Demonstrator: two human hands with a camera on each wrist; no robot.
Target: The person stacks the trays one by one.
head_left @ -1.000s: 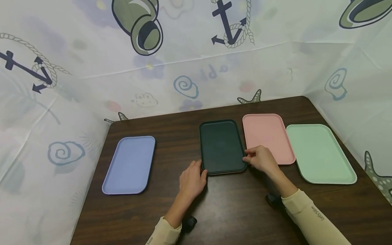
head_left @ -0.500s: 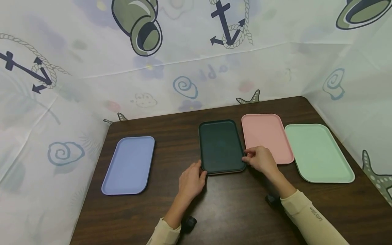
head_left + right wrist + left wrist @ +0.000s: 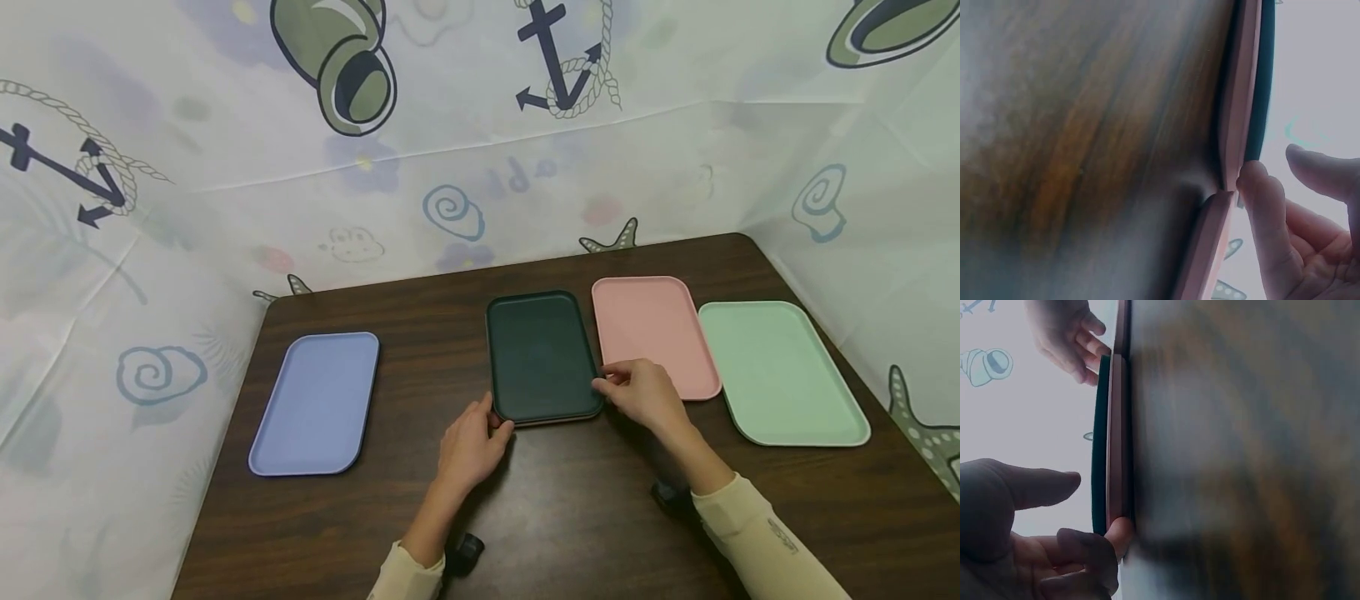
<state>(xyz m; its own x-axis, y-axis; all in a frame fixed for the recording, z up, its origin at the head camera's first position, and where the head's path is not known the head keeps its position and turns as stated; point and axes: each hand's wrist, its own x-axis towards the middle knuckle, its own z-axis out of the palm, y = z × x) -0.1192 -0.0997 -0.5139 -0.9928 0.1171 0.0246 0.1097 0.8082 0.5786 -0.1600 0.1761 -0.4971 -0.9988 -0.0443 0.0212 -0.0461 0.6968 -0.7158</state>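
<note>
A dark green tray (image 3: pixel 543 354) lies at the middle of the table. Directly beneath it, a pinkish tray (image 3: pixel 1117 437) shows edge-on in the left wrist view. At the stack's near left corner is my left hand (image 3: pixel 467 446); one fingertip touches the lower tray's edge while the thumb (image 3: pixel 1044 486) stands apart. My right hand (image 3: pixel 647 398) is at the right side, fingertips (image 3: pixel 1252 172) against the stack's edge and thumb held away. A pink tray (image 3: pixel 651 325) lies close to the right, partly behind that hand.
A light green tray (image 3: pixel 783 375) lies at the far right, its left edge meeting the pink tray. A blue tray (image 3: pixel 315 404) lies apart on the left. Patterned white cloth (image 3: pixel 300 208) surrounds the dark wooden table (image 3: pixel 555 508) at the back and sides.
My left thumb has shifted slightly outward along the near edge of the stack. The trays and my right hand stay almost where they were.
</note>
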